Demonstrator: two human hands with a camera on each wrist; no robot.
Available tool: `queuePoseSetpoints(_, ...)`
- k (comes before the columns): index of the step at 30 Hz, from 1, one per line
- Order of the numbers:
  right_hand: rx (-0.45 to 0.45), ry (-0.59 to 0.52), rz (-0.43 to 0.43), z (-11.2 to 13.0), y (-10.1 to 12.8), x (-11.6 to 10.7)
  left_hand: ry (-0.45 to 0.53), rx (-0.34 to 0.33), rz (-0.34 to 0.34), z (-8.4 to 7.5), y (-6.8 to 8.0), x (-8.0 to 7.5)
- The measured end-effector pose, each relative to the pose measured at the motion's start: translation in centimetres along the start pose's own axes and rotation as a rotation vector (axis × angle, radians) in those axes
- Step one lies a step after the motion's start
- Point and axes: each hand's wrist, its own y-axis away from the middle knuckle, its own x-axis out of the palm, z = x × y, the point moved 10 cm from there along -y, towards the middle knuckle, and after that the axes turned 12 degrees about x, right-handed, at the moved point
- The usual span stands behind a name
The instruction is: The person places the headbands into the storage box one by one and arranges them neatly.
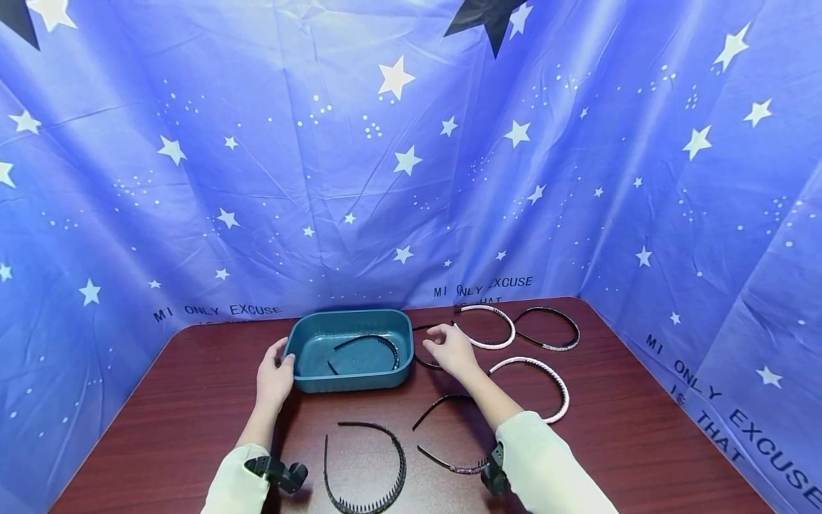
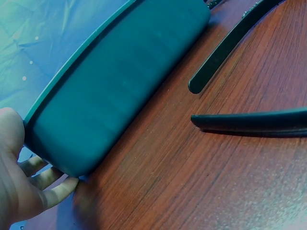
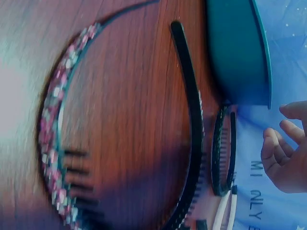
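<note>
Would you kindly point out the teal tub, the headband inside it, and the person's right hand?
teal tub (image 1: pixel 349 383): head view, front outer wall.
black headband (image 1: pixel 379 339): head view, top of its arch inside the tub.
right hand (image 1: pixel 452 350): head view, back of the hand.

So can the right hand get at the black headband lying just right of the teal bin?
Probably yes. The right hand hovers open right above the black headband beside the teal bin, with nothing lying between them.
</note>
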Motion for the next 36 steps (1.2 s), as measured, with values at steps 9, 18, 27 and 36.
queuePoseSetpoints(9, 0.021, 0.061, -0.004, -2.1, -0.4, -1.5, 0.003, -0.002, 0.002, 0.0, 0.2, -0.1)
queuePoseSetpoints(18, 0.009, 0.108, -0.025, -4.1, -0.8, -3.7, 0.004, -0.007, 0.003, -0.2, 0.3, -0.1)
queuePoseSetpoints(27, 0.045, 0.126, -0.031, -6.5, -1.0, -5.8, -0.007, -0.012, -0.002, -0.5, 0.4, -0.2)
queuePoseSetpoints(36, 0.067, 0.155, -0.042, -9.0, -1.3, -7.9, -0.021, -0.007, -0.001, -0.7, 0.4, -0.2)
